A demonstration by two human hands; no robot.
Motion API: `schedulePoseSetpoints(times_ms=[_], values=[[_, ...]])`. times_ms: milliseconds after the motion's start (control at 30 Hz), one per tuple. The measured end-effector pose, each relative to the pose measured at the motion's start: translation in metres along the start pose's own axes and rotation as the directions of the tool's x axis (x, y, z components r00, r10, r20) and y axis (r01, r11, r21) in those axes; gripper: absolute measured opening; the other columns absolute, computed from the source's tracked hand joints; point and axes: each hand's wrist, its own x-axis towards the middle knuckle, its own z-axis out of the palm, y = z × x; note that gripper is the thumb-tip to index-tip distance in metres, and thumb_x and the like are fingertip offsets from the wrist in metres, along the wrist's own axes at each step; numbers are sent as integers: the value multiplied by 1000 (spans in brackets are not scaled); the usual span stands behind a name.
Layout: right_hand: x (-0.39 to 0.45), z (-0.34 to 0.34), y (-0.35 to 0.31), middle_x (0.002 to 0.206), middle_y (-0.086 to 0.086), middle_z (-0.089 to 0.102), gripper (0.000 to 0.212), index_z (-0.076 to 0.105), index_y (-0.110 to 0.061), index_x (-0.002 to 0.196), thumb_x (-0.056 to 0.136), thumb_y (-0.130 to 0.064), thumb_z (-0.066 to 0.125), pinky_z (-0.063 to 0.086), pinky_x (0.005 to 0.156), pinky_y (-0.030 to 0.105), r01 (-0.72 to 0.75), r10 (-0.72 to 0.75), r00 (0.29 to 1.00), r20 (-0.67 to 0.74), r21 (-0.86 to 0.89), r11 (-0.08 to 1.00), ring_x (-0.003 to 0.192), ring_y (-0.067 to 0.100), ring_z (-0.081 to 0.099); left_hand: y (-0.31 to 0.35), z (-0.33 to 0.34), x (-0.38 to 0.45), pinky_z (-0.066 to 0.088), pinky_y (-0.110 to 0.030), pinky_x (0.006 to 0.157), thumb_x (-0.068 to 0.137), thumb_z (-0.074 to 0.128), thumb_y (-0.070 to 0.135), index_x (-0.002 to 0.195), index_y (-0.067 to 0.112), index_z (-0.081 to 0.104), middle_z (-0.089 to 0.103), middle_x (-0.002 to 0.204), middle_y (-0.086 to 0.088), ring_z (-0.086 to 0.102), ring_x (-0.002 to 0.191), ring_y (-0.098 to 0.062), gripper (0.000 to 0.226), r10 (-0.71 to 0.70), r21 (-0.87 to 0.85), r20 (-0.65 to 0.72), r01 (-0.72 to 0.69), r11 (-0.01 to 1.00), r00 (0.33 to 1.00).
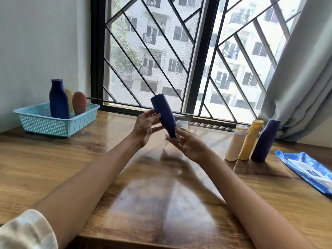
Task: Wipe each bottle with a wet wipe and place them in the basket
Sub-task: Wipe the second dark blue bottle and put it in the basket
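A dark blue bottle (164, 114) is held tilted above the middle of the table, its narrow end down. My left hand (145, 125) grips its side. My right hand (188, 143) holds a white wet wipe (180, 125) against the bottle's lower end. The light blue basket (36, 121) at the far left holds a tall blue bottle (59, 99), a yellow one (69, 99) partly hidden behind it, and a reddish-brown one (79, 102). At the right stand a pale peach bottle (236, 143), a yellow bottle (250, 140) and a blue bottle (265, 141).
A blue wet-wipe pack (309, 168) lies at the table's right edge. The wooden table (161, 194) runs up to a barred window (179, 60). A grey curtain (301, 78) hangs behind the right-hand bottles.
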Motion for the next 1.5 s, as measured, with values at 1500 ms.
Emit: schedulePoseSetpoints(times_ms=[1500], values=[[9,-20,-14,88,5,68,20,65,-3,104,87,-13,63,53,76,26,328,-381,924,-42,-426,843,78,13,63,-5,27,-12,54,-26,54,91,56,9,114,1,60,67,89,-6,67,61,-15,25,-129,316,115,86,945,985]])
